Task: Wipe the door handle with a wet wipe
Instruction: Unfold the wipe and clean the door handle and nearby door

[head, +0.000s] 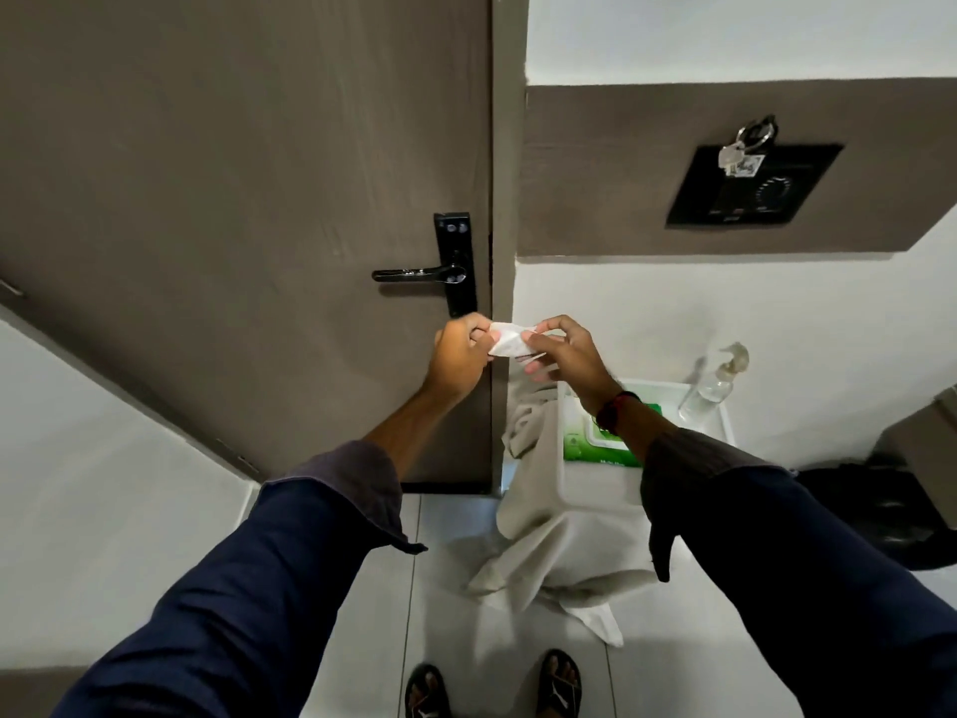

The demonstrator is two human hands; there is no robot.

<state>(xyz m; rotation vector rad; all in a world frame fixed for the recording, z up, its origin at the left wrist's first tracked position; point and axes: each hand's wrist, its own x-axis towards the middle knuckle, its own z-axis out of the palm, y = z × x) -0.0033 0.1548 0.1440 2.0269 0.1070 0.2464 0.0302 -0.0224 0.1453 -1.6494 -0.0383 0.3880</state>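
A: Where's the door handle (414, 274) in all this?

B: On the brown door (233, 199), a black lever jutting left from a black backplate near the door's right edge. It's bare; nothing touches it. The wet wipe (506, 343) is held just below and a little right of the backplate, not yet on the handle.

A: And the hands?

B: Both pinch the wipe. The left hand (458, 360) has its fingers curled tight on the wipe's left end; the right hand (564, 355) grips the right end between thumb and forefinger, other fingers loosely spread. The wipe looks half folded or bunched between them.

A: So what could go wrong?

B: I'd guess the wipe stays bunched, so only a small patch meets the lever and the underside gets missed. It could also slip when one hand lets go, since each holds only an end. And pressing down on the lever might unlatch the door and swing it.

A: Anything near to snag?

B: To the right and lower there's a white bin (595, 489) draped with a pale cloth (528, 536), a green wipes pack (595, 437) on top, and a clear spray bottle (717, 383) beside it. A careless right elbow could knock that bottle.
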